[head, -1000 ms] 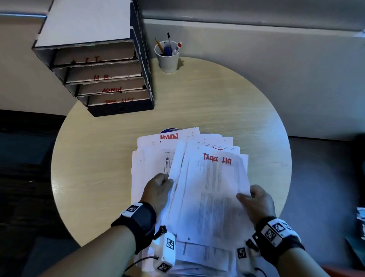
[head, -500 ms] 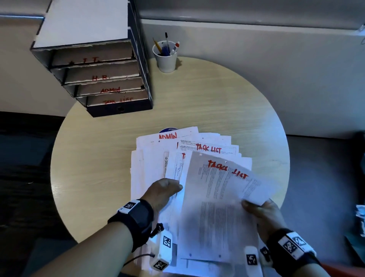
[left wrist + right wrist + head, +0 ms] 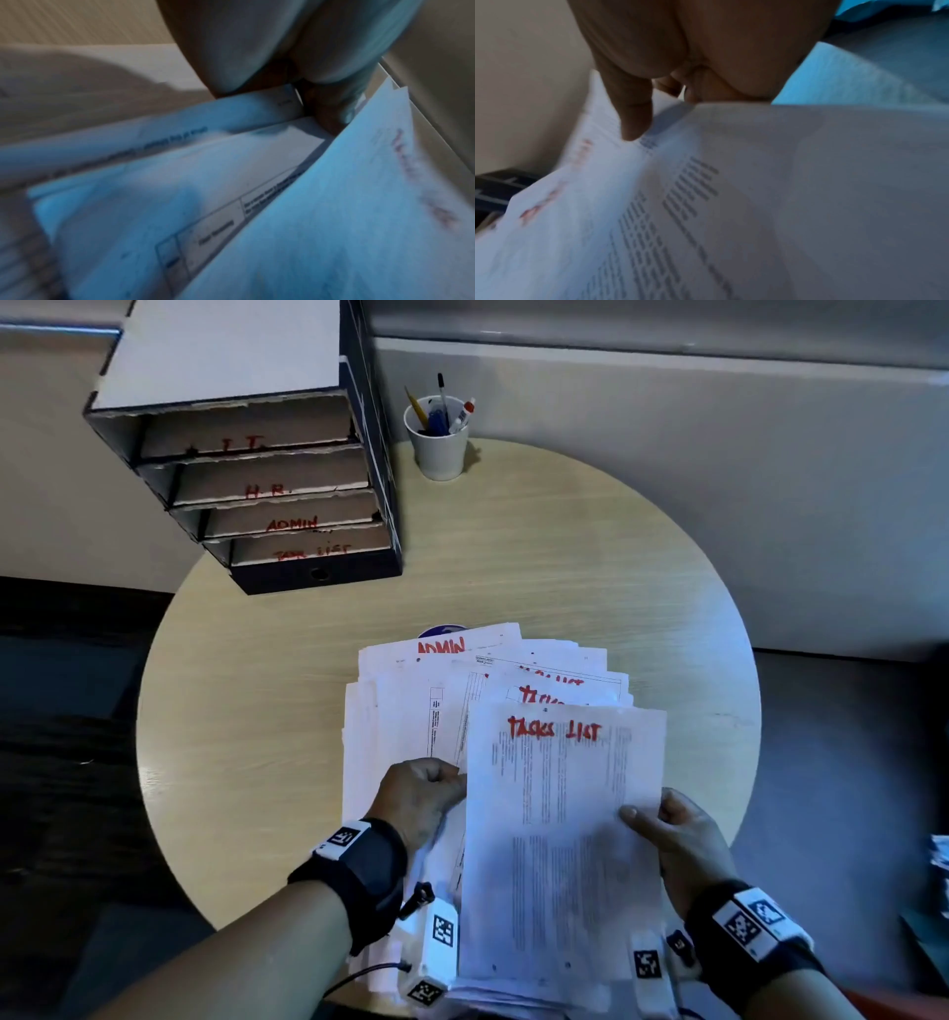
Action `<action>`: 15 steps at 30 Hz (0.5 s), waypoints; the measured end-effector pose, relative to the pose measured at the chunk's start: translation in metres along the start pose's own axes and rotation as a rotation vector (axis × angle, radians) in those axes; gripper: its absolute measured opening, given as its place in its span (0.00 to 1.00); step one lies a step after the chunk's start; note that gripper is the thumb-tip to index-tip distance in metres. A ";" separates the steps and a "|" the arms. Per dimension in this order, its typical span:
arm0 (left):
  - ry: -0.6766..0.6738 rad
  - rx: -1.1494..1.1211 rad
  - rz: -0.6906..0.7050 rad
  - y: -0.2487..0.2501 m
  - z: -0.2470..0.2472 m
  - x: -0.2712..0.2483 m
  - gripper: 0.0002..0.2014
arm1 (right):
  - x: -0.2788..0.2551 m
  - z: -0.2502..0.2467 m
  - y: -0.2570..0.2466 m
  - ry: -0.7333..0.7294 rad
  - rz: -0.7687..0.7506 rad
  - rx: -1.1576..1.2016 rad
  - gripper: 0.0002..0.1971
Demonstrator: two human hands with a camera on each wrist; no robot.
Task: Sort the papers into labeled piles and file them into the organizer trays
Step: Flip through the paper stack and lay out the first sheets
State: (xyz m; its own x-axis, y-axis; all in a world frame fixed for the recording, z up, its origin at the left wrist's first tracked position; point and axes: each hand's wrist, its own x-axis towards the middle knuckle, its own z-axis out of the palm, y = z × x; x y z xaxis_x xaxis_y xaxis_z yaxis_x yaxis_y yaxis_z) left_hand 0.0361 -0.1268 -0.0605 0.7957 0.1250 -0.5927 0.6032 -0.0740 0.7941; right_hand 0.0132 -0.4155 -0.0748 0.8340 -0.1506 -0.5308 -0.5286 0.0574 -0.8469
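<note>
A loose stack of white papers (image 3: 400, 711) lies on the round table, with red "ADMIN" and "TASKS LIST" headings showing. My right hand (image 3: 657, 819) holds the top "TASKS LIST" sheet (image 3: 560, 814) by its right edge, thumb on top and fingers beneath; the right wrist view shows the thumb (image 3: 634, 125) on that sheet (image 3: 757, 203). My left hand (image 3: 436, 783) is curled at the sheet's left edge, fingers pinching papers of the stack. In the left wrist view its fingertips (image 3: 326, 113) sit between sheets (image 3: 180, 182). The organizer (image 3: 267, 480) stands back left with trays marked I.T., H.R., ADMIN, TASK LIST.
A white cup of pens (image 3: 437, 439) stands behind the papers beside the organizer. The round wooden table (image 3: 590, 567) has bare top between organizer and papers. A grey wall runs behind; dark floor lies on the left.
The "TASKS LIST" sheet, tilted clockwise half a second ago, now lies straight over the stack's right side. My right hand shifted with it; my left hand stayed at the stack.
</note>
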 end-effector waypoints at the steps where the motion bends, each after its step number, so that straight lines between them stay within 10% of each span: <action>1: 0.013 0.000 0.011 -0.001 0.000 0.000 0.09 | 0.003 0.001 0.000 0.027 -0.006 -0.022 0.03; 15: 0.011 -0.074 0.015 -0.015 -0.012 0.004 0.26 | 0.024 -0.007 0.010 0.193 -0.002 -0.137 0.15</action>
State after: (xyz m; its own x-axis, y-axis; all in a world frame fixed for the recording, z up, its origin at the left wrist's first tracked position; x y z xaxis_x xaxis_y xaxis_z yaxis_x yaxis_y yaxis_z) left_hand 0.0298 -0.1132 -0.0731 0.8038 0.1353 -0.5793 0.5850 -0.0029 0.8111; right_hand 0.0265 -0.4251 -0.0958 0.7966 -0.3374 -0.5016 -0.5541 -0.0760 -0.8289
